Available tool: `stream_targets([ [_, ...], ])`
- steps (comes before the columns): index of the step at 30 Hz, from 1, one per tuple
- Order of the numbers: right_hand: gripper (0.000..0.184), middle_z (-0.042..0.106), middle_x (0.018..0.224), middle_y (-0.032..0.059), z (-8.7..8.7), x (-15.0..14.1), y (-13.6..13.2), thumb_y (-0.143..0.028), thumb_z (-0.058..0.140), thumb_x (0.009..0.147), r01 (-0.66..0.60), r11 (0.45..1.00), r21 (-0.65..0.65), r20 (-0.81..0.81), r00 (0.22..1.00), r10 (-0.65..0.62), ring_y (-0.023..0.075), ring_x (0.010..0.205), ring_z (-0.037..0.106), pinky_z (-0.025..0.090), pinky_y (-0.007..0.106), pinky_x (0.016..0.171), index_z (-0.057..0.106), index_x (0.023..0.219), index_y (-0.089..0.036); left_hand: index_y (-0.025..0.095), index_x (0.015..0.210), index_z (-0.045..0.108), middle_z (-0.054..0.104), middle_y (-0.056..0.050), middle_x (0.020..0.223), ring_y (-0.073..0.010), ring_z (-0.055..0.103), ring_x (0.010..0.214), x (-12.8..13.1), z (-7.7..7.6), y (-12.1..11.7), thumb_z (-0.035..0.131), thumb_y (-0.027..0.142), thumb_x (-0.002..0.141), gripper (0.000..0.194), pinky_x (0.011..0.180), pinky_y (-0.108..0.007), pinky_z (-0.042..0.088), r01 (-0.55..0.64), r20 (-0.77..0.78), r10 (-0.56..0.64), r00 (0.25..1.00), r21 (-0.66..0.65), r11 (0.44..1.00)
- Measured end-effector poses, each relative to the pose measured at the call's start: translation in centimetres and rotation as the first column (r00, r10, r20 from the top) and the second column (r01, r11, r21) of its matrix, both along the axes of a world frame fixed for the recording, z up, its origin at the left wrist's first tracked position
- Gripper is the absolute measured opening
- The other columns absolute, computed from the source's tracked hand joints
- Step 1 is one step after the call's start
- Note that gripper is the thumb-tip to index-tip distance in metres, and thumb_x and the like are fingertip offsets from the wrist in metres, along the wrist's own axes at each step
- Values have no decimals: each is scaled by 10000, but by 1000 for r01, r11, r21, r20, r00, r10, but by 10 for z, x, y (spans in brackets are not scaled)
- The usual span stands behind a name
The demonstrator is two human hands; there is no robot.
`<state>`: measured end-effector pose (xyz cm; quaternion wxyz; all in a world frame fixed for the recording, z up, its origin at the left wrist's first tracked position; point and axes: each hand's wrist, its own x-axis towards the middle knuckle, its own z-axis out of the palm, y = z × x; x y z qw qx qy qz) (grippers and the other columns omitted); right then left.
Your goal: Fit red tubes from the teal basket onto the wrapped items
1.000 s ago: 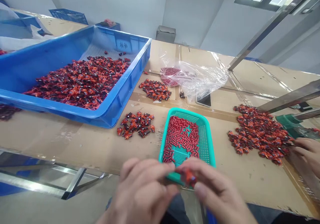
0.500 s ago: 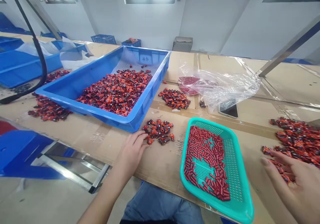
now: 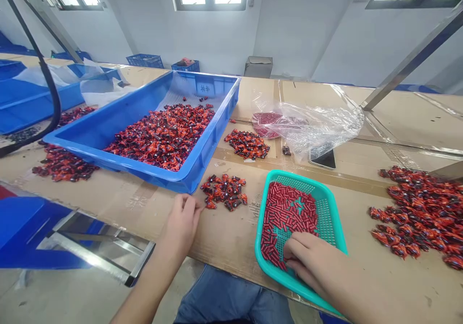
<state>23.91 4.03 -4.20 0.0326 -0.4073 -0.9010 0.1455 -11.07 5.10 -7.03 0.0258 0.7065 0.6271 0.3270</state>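
My left hand (image 3: pixel 183 218) rests on the cardboard-covered table beside a small pile of orange-and-black wired parts (image 3: pixel 224 192). Its fingers are curled together, and whatever they pinch is hidden. Inside the green mesh basket (image 3: pixel 333 218), my right hand (image 3: pixel 307 256) reaches down among short dark-red cylinders (image 3: pixel 289 208). Thumb and fingers are drawn together there; their tips are partly covered, so I cannot make out what is between them. On the right lies a larger heap of the orange-and-black wired parts (image 3: pixel 423 213).
A big blue tray (image 3: pixel 191 172) full of similar parts stands at the left. Behind the basket are another pile (image 3: pixel 247 144), a clear plastic bag (image 3: pixel 318 121) with red pieces and a phone (image 3: pixel 323 159). A metal post (image 3: pixel 408 63) slants up at the right.
My right hand has left the heap on the right and moved left into the green basket. My left hand has drawn slightly back from the small pile, its fingers curling in.
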Motion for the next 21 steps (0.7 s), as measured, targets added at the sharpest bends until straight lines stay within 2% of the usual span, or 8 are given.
stream_targets([
  [3, 210, 675, 806, 7, 1, -1, -2, -17, 639, 849, 25, 999, -23, 16, 1000, -25, 200, 713, 704, 567, 300, 612, 588, 826, -219, 239, 893, 555, 591, -35, 895, -219, 650, 786, 4, 6, -7, 516, 180, 972, 106, 711, -348, 572, 33, 85, -35, 996, 26, 999],
  [5, 191, 658, 801, 9, 0, 0, -2, -28, 605, 857, 48, 999, -15, 15, 999, -48, 197, 696, 685, 552, 299, 592, 581, 841, -216, 241, 995, 569, 622, -29, 930, -191, 658, 804, 11, 15, -17, 535, 170, 979, 80, 734, -313, 586, 80, 153, -85, 985, 39, 996],
  [8, 171, 666, 842, 31, 3, 0, 1, -45, 549, 895, 44, 999, -20, -28, 999, -45, 208, 739, 689, 563, 317, 625, 604, 887, -207, 256, 1148, 577, 667, -23, 995, -158, 696, 864, 29, 32, -36, 556, 166, 998, 176, 785, -262, 614, 172, 257, -176, 950, 37, 984],
  [12, 169, 685, 876, 28, 17, -1, 2, -112, 508, 993, 118, 986, -120, -158, 978, -136, 190, 775, 694, 568, 304, 672, 613, 910, -216, 270, 1091, 622, 707, -24, 1042, -167, 757, 994, 55, 50, -55, 587, 110, 987, 193, 879, -259, 636, 310, 511, -276, 814, 19, 951],
  [14, 152, 678, 848, 13, 29, -4, -2, -172, 519, 1041, 184, 971, -153, -270, 938, -220, 173, 742, 682, 561, 291, 669, 616, 935, -222, 270, 1031, 632, 719, -19, 1023, -174, 781, 963, 66, 56, -59, 603, 80, 972, 200, 856, -268, 656, 357, 614, -296, 732, 24, 934],
  [16, 121, 678, 843, 8, 42, -10, -10, -217, 551, 1058, 200, 967, -156, -425, 871, -249, 165, 742, 676, 561, 281, 679, 625, 964, -230, 273, 1001, 624, 735, -14, 993, -173, 792, 923, 74, 59, -62, 624, 92, 972, 183, 811, -260, 676, 378, 643, -316, 697, 45, 925],
  [19, 81, 686, 879, 20, 59, -26, -24, -269, 597, 1057, 149, 985, -82, -656, 736, -166, 161, 809, 683, 579, 266, 712, 648, 1004, -235, 289, 1017, 582, 772, -17, 973, -168, 795, 922, 83, 63, -65, 627, 164, 1007, 133, 795, -257, 692, 379, 641, -342, 688, 84, 921],
  [21, 113, 678, 869, 26, 65, -38, -31, -313, 608, 1057, 118, 993, 2, -742, 666, -77, 153, 803, 679, 587, 258, 710, 659, 1016, -220, 296, 1020, 547, 788, -18, 947, -163, 794, 902, 86, 64, -67, 588, 191, 1036, 114, 781, -270, 695, 379, 615, -369, 696, 122, 917],
])
